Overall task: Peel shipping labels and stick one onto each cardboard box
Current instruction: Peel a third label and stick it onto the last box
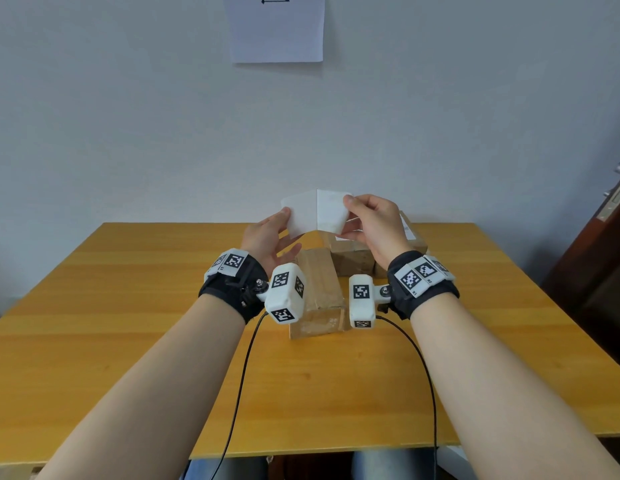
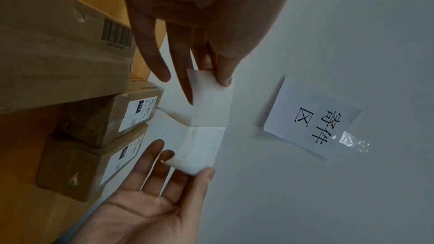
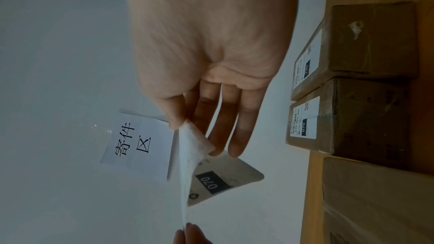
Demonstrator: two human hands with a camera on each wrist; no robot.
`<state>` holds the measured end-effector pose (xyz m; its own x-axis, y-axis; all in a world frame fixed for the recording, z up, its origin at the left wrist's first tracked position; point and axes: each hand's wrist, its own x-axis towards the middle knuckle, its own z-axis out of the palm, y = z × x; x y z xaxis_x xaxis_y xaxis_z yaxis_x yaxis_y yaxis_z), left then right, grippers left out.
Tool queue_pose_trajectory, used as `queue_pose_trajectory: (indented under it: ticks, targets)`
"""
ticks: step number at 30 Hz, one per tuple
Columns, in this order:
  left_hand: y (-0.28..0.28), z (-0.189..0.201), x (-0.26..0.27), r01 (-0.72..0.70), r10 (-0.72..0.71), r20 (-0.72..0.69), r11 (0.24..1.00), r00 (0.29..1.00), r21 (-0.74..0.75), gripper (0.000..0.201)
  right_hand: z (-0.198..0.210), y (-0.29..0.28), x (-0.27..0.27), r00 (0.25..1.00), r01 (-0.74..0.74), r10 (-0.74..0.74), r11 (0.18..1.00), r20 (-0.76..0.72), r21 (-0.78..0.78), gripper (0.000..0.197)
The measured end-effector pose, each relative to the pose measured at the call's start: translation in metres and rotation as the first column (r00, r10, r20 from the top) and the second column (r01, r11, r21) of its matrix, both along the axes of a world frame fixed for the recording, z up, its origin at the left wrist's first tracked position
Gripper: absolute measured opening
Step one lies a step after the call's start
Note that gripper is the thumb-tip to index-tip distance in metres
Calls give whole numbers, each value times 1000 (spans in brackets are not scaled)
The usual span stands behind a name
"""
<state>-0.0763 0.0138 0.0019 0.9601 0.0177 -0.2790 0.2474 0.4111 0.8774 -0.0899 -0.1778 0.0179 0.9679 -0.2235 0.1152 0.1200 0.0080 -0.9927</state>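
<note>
Head view: far boxes (image 1: 370, 251) half-hidden

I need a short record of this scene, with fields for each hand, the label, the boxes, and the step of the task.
left hand: pinches the backing sheet
right hand: pinches the shipping label, printed 070
label state: partly peeled
labelled boxes: two small cardboard boxes
unlabelled box: long cardboard box, nearest
table: wooden
step: peeling, sticking not yet done
</note>
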Motion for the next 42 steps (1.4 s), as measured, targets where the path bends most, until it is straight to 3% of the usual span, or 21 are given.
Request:
queue_pose_trajectory:
  ticks: [4, 42]
  targets:
    - [2, 0, -1, 1, -2, -32, 1000, 999, -20, 26, -1, -1, 0, 1000, 11, -11, 1000, 19, 14, 17]
    - [8, 6, -5, -47, 46, -99, 999, 994, -9, 21, -3, -3, -5, 992, 125, -126, 989, 13, 78, 13]
